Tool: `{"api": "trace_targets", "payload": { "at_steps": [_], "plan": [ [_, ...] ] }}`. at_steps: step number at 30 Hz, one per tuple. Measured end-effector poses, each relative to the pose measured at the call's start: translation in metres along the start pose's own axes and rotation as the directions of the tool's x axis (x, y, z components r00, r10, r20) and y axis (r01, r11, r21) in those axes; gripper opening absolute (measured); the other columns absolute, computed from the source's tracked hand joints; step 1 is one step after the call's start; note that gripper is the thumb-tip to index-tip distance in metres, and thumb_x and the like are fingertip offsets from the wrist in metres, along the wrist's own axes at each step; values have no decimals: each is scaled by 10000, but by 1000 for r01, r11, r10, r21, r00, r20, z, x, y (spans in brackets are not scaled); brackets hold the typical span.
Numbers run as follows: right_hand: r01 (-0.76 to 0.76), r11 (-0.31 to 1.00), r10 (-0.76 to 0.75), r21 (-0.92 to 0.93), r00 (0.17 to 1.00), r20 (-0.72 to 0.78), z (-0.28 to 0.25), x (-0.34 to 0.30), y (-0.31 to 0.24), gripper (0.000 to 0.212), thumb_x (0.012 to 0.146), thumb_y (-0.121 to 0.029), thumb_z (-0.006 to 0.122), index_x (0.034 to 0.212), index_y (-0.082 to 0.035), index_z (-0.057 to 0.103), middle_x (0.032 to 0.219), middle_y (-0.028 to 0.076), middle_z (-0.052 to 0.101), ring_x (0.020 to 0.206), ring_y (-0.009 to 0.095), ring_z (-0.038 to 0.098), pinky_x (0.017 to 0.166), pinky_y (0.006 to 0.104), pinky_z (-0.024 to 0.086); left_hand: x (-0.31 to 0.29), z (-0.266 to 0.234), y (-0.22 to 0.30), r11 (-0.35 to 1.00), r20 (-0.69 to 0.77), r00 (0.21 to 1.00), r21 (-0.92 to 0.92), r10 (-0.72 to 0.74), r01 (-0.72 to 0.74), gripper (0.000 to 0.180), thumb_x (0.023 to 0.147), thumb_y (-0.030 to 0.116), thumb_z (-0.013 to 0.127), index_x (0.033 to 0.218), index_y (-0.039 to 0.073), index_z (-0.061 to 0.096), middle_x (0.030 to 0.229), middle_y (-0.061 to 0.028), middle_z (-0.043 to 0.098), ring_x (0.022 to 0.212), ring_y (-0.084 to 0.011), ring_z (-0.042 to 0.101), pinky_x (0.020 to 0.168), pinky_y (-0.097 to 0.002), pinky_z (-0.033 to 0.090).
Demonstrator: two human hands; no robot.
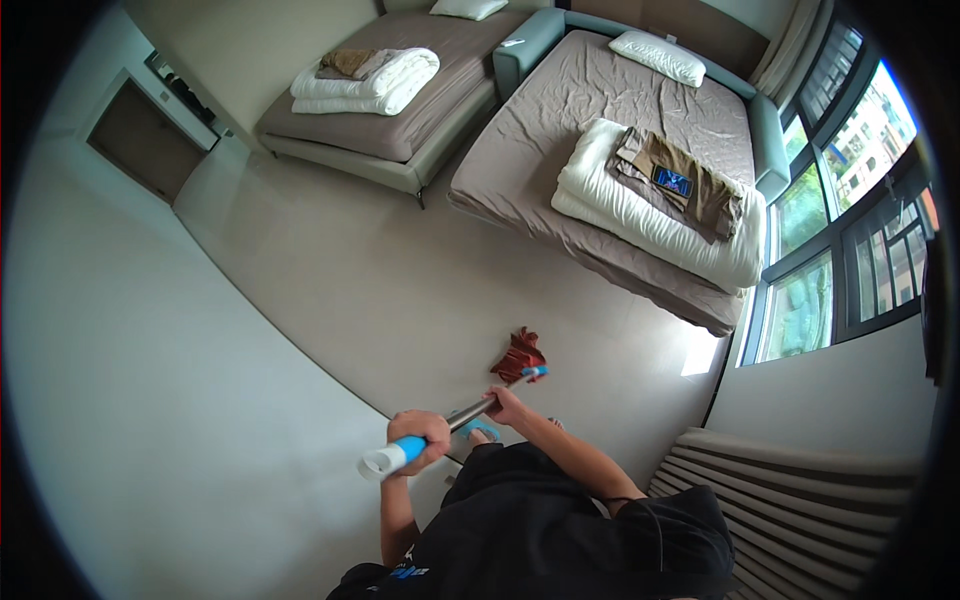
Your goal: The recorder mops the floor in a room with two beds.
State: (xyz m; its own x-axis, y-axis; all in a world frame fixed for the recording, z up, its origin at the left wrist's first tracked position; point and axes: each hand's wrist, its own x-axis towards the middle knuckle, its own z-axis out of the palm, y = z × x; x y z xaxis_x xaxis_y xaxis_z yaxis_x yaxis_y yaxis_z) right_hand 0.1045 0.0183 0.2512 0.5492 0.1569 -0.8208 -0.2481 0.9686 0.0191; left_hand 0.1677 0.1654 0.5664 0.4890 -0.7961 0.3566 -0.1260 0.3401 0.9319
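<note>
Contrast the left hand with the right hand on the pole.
The left hand holds the pole near its white end; the right hand grips its silver part, closer to the red cloth. The left hand looks larger in this view, the right hand smaller. Both are bare and closed around the same pole.

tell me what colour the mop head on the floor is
Dark red; the mop head shows in the head view.

Left hand point(420, 437) hides part of mop pole point(470, 412); left bed point(455, 85) cut by top edge
</note>
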Motion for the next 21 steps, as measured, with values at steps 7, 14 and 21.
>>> {"api": "trace_targets", "payload": {
  "at_steps": [7,14,21],
  "plan": [
    [177,968,-121,178,950,-289,-54,14,-9,114,792,-95,585,723,-75,497,640,45,488,627,211,549,672,359,533,8,-62,-72,966,151,968,-135,-201,221,167,797,36,647,671,2,544,656,-77,602,617,-153,580,598,-280,463],
    [321,837,-187,443,929,-321,-167,31,17,143,795,-72,524,691,-82,427,657,54,465,599,214,511,602,349,508,21,-59,-86,942,539,788,29,-297,335,151,831,107,675,730,16,609,681,-65,619,643,-136,583,624,-296,467],
    [544,820,-429,177,790,-439,-113,-7,54,131,800,-66,498,696,-65,419,655,58,456,597,208,472,595,339,460,34,-54,-75,961,791,600,-56,-122,269,241,842,124,679,700,1,528,640,-88,576,585,-167,519,599,-323,438]
  ]
}}
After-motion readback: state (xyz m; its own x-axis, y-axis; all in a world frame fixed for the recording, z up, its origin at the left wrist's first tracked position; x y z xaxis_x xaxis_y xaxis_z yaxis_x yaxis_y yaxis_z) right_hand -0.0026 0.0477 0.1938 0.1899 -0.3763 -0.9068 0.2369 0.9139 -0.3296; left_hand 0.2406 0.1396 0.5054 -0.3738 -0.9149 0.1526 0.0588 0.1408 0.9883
